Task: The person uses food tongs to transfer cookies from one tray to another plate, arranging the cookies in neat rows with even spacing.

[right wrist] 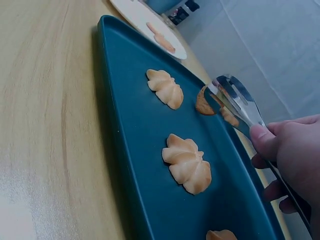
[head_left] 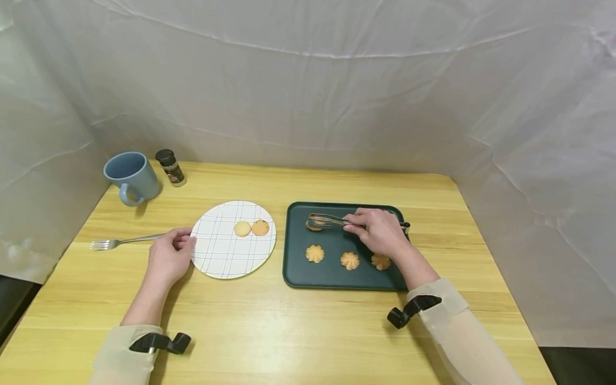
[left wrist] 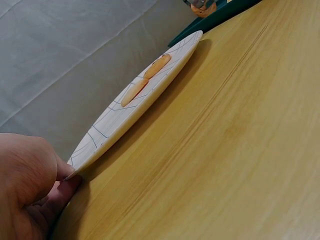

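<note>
My right hand (head_left: pixel 377 231) grips metal tongs (head_left: pixel 328 220) above the dark green tray (head_left: pixel 332 278). In the right wrist view the tongs' ends are at a round cookie (right wrist: pixel 204 102) near the tray's far side; whether they pinch it I cannot tell. Several flower-shaped cookies (head_left: pixel 315 253) lie in a row along the tray's near half. At the left, my left hand (head_left: pixel 169 256) pinches the rim of a white plate (head_left: pixel 216 256) with blue lines, thumb on top and fingers below. Two round cookies, a pale one (head_left: pixel 243 229) and a speckled one (head_left: pixel 260 228), sit side by side on it.
A fork (head_left: pixel 110 244) lies left of the plate, its handle end behind my left hand. Toward the back left stand a blue mug (head_left: pixel 137 179) and a black-capped spice jar (head_left: pixel 171 168). White cloth (head_left: pixel 289 107) hangs behind the wooden table (head_left: pixel 269 337).
</note>
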Available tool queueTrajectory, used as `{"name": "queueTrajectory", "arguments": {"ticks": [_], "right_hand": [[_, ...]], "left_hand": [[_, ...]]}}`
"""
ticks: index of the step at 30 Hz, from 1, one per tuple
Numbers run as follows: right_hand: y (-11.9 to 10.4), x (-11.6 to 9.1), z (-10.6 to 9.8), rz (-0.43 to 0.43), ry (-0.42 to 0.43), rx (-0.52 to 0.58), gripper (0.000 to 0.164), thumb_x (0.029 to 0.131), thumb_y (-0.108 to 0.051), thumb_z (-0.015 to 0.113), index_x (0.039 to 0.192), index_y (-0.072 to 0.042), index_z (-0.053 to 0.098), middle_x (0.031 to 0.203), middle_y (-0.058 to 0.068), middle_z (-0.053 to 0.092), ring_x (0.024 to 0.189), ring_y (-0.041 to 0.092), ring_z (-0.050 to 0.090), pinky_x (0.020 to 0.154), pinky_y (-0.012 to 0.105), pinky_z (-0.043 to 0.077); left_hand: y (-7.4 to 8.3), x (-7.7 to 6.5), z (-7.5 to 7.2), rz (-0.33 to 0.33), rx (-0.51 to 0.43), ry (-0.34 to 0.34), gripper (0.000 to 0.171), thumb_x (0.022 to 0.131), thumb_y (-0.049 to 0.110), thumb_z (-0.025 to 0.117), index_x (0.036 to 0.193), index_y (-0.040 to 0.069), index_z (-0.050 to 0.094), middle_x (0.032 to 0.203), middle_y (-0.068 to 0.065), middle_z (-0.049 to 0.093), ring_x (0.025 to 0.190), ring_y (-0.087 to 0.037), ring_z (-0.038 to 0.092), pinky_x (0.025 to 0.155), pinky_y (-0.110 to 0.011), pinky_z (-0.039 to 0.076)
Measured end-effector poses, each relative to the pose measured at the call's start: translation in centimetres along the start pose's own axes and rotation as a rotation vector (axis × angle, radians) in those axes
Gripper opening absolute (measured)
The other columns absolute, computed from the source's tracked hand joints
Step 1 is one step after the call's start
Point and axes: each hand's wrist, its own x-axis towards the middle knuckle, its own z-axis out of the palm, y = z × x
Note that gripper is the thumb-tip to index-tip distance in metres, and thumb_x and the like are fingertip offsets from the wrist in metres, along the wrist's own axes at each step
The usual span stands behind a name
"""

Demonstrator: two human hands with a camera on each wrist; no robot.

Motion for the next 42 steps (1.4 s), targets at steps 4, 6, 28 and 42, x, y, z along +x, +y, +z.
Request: {"name": "queueTrajectory", "arguments": {"ticks": [4,6,28,42], "right_hand": [[-0.3,0.0,-0.1,-0.018,0.017,0.013,0.035,0.100,-0.032,0.075,0.130,-0.014,0.078,0.106,-0.002,0.074,0.062,0.006,0.053,0.053,0.032,0.040],[-0.5,0.0,-0.3,-0.028,0.025,0.020,0.035,0.100,-0.031,0.075,0.130,-0.015,0.078,0.104,-0.003,0.074,0.061,0.006,0.051,0.053,0.032,0.039],[-4.3,2.8,-0.7,-0.090,0.066,0.072,0.034,0.100,-0.030,0.075,0.131,-0.017,0.077,0.107,-0.002,0.075,0.063,0.008,0.055,0.051,0.032,0.041],[-6.9,5.2,0.3,-0.112,0.069,0.111,0.033,0.100,-0.031,0.075,0.131,-0.017,0.077,0.100,-0.006,0.073,0.061,0.006,0.050,0.051,0.030,0.040]], "left_hand": [[0.0,0.0,0.1,0.000,-0.002,0.001,0.034,0.106,0.018,0.060,0.132,-0.004,0.068,0.109,-0.017,0.068,0.097,-0.025,0.059,0.080,-0.027,0.044],[0.0,0.0,0.0,0.000,-0.003,0.000,0.034,0.106,0.017,0.060,0.132,-0.004,0.068,0.109,-0.017,0.068,0.097,-0.025,0.059,0.080,-0.027,0.045],[0.2,-0.1,-0.1,0.000,-0.008,0.001,0.034,0.106,0.016,0.060,0.131,-0.005,0.068,0.109,-0.018,0.069,0.097,-0.025,0.059,0.080,-0.027,0.045],[0.0,-0.1,-0.1,0.010,-0.009,-0.002,0.034,0.106,0.016,0.060,0.131,-0.004,0.068,0.110,-0.018,0.069,0.098,-0.026,0.060,0.082,-0.027,0.046]]}}
